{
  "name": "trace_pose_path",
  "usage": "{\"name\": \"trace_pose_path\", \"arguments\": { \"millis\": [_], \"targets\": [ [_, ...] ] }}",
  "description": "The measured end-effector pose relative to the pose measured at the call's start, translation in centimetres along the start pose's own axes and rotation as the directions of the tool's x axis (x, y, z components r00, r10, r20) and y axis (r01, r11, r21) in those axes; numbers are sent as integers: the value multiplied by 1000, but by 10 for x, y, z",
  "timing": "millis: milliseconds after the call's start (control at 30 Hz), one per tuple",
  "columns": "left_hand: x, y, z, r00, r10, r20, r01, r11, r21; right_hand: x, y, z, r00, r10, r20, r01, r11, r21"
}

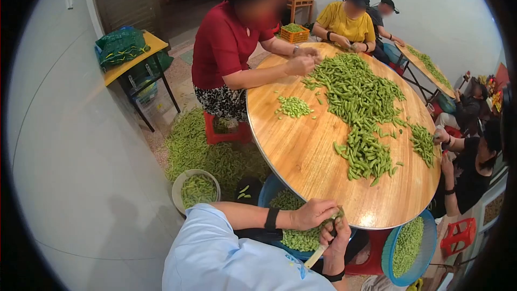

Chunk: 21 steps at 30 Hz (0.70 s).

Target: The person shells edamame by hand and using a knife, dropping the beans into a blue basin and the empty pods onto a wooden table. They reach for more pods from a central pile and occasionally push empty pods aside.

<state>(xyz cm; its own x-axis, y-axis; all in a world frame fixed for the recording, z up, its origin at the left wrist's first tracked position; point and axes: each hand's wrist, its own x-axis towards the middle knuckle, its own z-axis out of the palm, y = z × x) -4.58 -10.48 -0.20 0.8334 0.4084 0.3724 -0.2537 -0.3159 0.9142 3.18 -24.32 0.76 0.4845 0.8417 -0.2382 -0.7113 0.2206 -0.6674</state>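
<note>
Fingers of left hand, right hand pinch pod.

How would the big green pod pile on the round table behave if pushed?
The pod pile is loose, with strays around it, so it would likely spread rather than move as one. The tabletop looks glossy, so pods probably slide easily. Single pods look small, likely light.
</note>
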Motion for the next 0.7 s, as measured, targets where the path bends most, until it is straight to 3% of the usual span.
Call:
{"name": "trace_pose_path", "arguments": {
  "millis": [67,133,167,200,267,333,400,433,467,533,600,667,700],
  "targets": [
    [-5,5,2,1000,-10,-20,11,999,38,1,-2,11,998,-32,-53,31,999,-26],
    [-4,11,0,998,5,64,0,997,-80,11,4,0,969,-234,-79,198,928,-317],
    [-5,5,4,992,126,2,-126,992,27,13,4,-5,963,-258,-76,222,921,-319],
    [-6,8,3,992,121,20,-122,992,17,16,7,-13,959,-266,-95,224,922,-315],
    [-8,16,-4,973,-185,141,198,977,-85,18,12,-30,937,-350,23,303,775,-555],
    [-12,10,-7,925,-268,271,302,949,-94,15,7,-25,930,-367,-31,285,769,-571],
    [-12,10,-7,880,-406,248,449,880,-154,12,4,-25,950,-311,-2,236,723,-649],
    [-13,5,-2,896,-391,210,428,886,-177,12,10,-33,939,-344,10,251,665,-703],
    [-14,4,1,885,-379,270,431,886,-168,10,10,-33,936,-352,23,259,641,-723],
    [-14,4,5,933,-326,154,349,922,-167,9,11,-34,905,-420,63,317,568,-760],
    [-12,4,11,915,-368,164,392,906,-160,3,6,-23,807,-547,221,452,332,-828],
    [-14,3,18,935,-348,75,352,935,-46,6,10,-29,745,-608,275,463,175,-869],
    [-13,4,21,921,-385,64,390,916,-95,4,8,-26,755,-601,262,468,215,-858]
  ]
}}
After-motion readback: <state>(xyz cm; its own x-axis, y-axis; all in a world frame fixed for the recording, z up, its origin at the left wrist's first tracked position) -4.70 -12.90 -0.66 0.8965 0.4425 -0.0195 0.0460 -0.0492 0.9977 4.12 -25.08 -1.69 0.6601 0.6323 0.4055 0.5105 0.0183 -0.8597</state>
